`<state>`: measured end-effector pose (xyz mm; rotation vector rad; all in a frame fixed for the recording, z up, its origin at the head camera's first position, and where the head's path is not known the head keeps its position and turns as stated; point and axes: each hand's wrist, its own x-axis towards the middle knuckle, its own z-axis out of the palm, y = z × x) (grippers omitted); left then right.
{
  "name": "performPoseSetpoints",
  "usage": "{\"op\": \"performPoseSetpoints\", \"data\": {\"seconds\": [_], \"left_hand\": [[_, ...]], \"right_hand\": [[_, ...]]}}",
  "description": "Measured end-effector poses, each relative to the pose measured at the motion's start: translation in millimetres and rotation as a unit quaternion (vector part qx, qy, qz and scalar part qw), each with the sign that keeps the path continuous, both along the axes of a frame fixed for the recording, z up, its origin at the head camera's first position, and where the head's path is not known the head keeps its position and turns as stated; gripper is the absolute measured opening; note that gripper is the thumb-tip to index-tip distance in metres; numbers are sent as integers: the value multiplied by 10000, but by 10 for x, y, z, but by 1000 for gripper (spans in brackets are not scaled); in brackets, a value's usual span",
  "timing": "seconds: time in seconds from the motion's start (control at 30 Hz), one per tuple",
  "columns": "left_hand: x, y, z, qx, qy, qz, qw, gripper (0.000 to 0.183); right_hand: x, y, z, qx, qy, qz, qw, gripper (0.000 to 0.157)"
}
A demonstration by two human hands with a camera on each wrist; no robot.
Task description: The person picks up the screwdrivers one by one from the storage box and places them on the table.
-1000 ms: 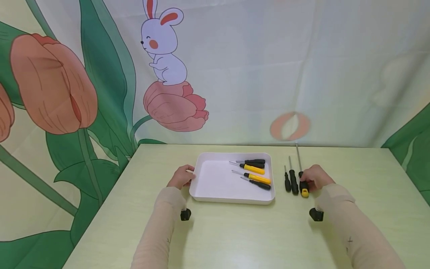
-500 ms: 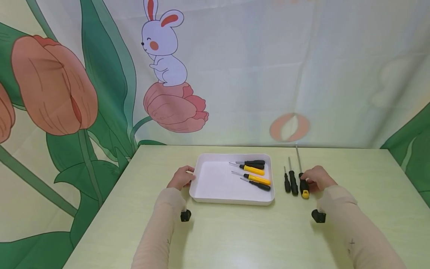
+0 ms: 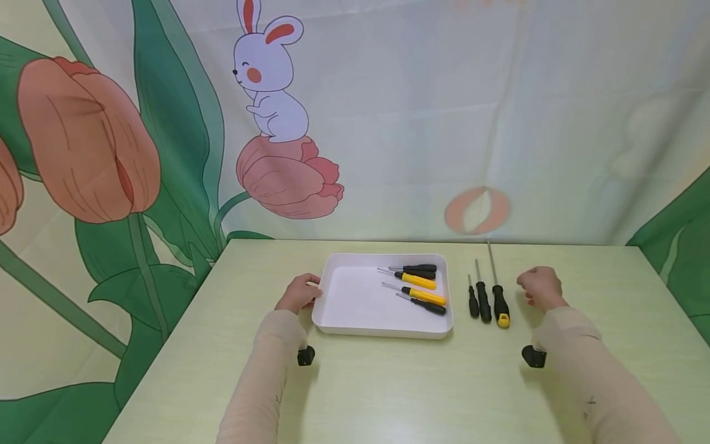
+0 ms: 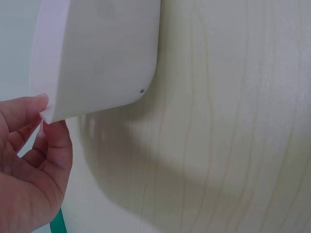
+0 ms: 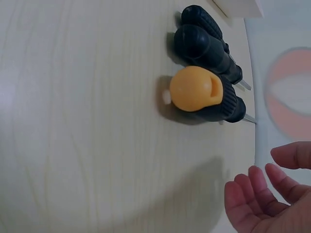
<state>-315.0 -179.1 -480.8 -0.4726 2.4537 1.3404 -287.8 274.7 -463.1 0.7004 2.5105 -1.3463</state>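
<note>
My left hand (image 3: 297, 294) pinches the left rim of a white tray (image 3: 355, 331) between thumb and fingers; the left wrist view shows the grip on the tray wall (image 4: 102, 63). Just right of the largest screwdriver (image 3: 501, 306), black with a yellow end, hovers my right hand (image 3: 540, 287), holding nothing. In the right wrist view its fingers (image 5: 262, 194) are loosely bent, apart from the screwdriver's yellow end (image 5: 192, 89). A medium black screwdriver (image 3: 484, 302) and a small black screwdriver (image 3: 473, 302) lie beside it, roughly parallel, shafts pointing to the back.
Inside the tray's right half lie two yellow-handled screwdrivers, the nearer one (image 3: 427, 295) and the farther one (image 3: 418, 280), plus several black ones, such as the front screwdriver (image 3: 429, 305). A printed curtain (image 3: 388, 154) hangs behind the table's back edge.
My right hand has let go of the largest screwdriver and moved a little to the right, away from it. The left hand and the tray stay where they were.
</note>
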Motion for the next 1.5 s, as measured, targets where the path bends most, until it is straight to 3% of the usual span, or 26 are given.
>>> {"op": "performPoseSetpoints", "data": {"seconds": [0.4, 0.63, 1.0, 1.5], "left_hand": [[52, 9, 54, 48, 15, -15, 10000, 30], [69, 9, 78, 49, 46, -49, 10000, 31], [50, 3, 59, 26, 46, -43, 10000, 30], [26, 14, 35, -114, -20, 19, 9999, 29]], "right_hand": [[-44, -9, 51, 102, 1054, -229, 9941, 36], [-64, -144, 106, 304, 1653, -361, 9851, 39], [-58, -426, 169, 521, 2346, 594, 9689, 46], [1, -831, 132, 529, 2498, 1770, 9505, 45]]}}
